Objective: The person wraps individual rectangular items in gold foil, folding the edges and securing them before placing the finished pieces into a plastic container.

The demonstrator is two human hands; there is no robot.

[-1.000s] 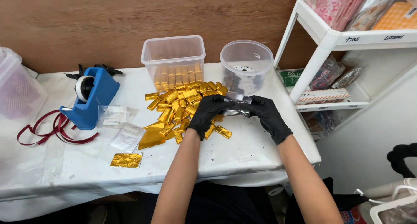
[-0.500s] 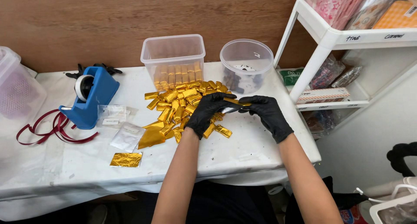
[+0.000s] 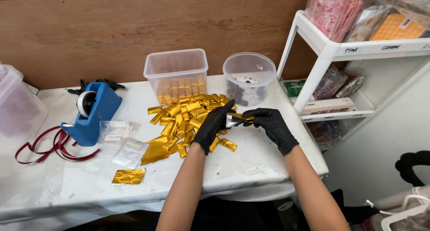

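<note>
In the middle of the frame, both gloved hands meet over the white table (image 3: 268, 164). The left hand (image 3: 214, 126) and the right hand (image 3: 271, 126) pinch a small gold foil piece (image 3: 239, 118) between their fingertips, each hand closed on one end of it, just above the table surface. Whether the foil is fully folded around its dark filling cannot be told from here.

Just left of the hands lies a pile of gold-wrapped bars (image 3: 188, 119), many of them finished and loosely heaped. Behind the pile, in the upper middle, a clear rectangular tub (image 3: 177, 74) already holds a neat row of wrapped bars, filled only partway. To its right a round clear tub (image 3: 249, 76) has dark unwrapped pieces in the bottom, so by the look of it a fair share is wrapped and some remains.

Lower left, a flat gold foil sheet (image 3: 128, 176) lies unused, with another larger sheet (image 3: 154, 152) beside the pile. A blue tape dispenser (image 3: 92, 112) and dark red ribbon (image 3: 53, 148) sit at the left.
</note>
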